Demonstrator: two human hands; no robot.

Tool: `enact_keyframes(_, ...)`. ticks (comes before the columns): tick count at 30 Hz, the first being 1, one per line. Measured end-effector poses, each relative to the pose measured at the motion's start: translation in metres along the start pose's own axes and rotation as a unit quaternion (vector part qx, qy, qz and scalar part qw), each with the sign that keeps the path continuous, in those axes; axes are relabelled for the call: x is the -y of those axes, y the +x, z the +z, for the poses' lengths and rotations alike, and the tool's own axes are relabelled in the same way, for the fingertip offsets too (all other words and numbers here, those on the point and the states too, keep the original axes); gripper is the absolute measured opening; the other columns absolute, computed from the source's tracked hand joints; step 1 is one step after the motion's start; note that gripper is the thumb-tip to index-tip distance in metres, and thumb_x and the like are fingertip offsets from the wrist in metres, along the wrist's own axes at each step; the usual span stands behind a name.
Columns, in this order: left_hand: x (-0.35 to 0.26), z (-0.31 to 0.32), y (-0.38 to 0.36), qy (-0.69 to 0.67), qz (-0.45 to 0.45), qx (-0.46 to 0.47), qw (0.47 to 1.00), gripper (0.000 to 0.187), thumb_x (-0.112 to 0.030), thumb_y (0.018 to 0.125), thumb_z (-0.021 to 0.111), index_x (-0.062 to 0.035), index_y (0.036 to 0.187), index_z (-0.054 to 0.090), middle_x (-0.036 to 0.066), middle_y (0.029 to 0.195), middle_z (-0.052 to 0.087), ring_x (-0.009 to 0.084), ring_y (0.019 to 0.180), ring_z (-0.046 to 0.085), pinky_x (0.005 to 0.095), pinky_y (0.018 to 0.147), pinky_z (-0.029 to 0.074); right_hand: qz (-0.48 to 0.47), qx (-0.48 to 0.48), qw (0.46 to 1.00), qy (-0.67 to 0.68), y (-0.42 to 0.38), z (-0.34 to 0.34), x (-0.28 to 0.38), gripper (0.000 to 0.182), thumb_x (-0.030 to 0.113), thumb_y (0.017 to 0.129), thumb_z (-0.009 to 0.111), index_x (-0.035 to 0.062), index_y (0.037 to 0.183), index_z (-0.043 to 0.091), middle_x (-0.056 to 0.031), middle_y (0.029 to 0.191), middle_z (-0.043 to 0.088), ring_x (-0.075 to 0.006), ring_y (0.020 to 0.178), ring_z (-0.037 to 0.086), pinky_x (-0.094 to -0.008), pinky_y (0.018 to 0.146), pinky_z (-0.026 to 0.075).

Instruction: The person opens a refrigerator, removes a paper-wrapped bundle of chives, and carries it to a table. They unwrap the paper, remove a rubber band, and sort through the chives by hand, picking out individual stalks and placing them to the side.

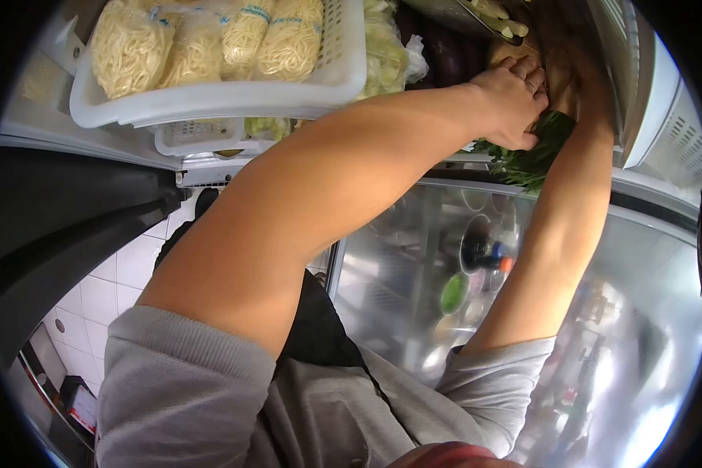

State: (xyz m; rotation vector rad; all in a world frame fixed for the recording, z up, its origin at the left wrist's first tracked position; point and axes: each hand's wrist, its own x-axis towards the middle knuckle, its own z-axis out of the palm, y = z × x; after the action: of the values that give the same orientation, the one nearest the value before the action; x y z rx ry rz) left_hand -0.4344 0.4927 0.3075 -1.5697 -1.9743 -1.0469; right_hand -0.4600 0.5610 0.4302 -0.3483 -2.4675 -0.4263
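My left hand reaches into the fridge at the upper right. Its fingers are bent over the top of a bunch of thin green leaves, with the thumb along the near side. Just beyond the knuckles is a pale brown item. My right hand is deep in shadow against the fridge's right side; its fingers are too dark to make out. The leaves hang between my two forearms, over the front edge of the shelf.
A white plastic basket with bagged noodles stands on the left. Dark purple vegetables and bagged pale green vegetables lie beside it. A metal container is above. Below, a glossy surface shows bottles and bowls.
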Motion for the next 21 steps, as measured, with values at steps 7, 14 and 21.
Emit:
enact_keyframes(7, -0.001, -0.003, 0.0, 0.013, 0.006, 0.029, 0.999, 0.073, -0.05, 0.084, 0.058, -0.0003, 0.136, 0.048, 0.024, 0.144, 0.042, 0.0386, 0.137, 0.035, 0.0476, 0.111, 0.033, -0.002, 0.023, 0.997, -0.069, -0.004, 0.001, 0.013, 0.08, 0.035, 0.079, 0.072, 0.0173, 0.148, 0.035, -0.0235, 0.139, 0.048, -0.0319, 0.136, 0.041, -0.0425, 0.111, 0.034)
enact_keyframes(14, -0.004, -0.011, 0.005, -0.016, -0.011, 0.14, 0.99, 0.058, -0.058, 0.086, 0.053, -0.0098, 0.111, 0.073, 0.015, 0.117, 0.066, 0.0325, 0.123, 0.051, 0.0455, 0.111, 0.03, 0.024, 0.08, 0.981, -0.175, -0.014, -0.009, 0.008, 0.07, 0.026, 0.078, 0.07, 0.0198, 0.142, 0.043, -0.0236, 0.119, 0.062, -0.0416, 0.109, 0.06, -0.0491, 0.095, 0.047)
enact_keyframes(21, 0.0, 0.006, 0.0, -0.005, 0.024, 0.028, 0.999, 0.063, -0.043, 0.081, 0.062, 0.0008, 0.126, 0.059, 0.022, 0.142, 0.045, 0.0403, 0.136, 0.032, 0.0456, 0.113, 0.03, 0.116, 0.117, 0.974, -0.156, -0.085, -0.059, 0.008, 0.067, 0.038, 0.083, 0.057, 0.027, 0.146, 0.038, -0.02, 0.128, 0.059, -0.0403, 0.114, 0.058, -0.0495, 0.093, 0.048)
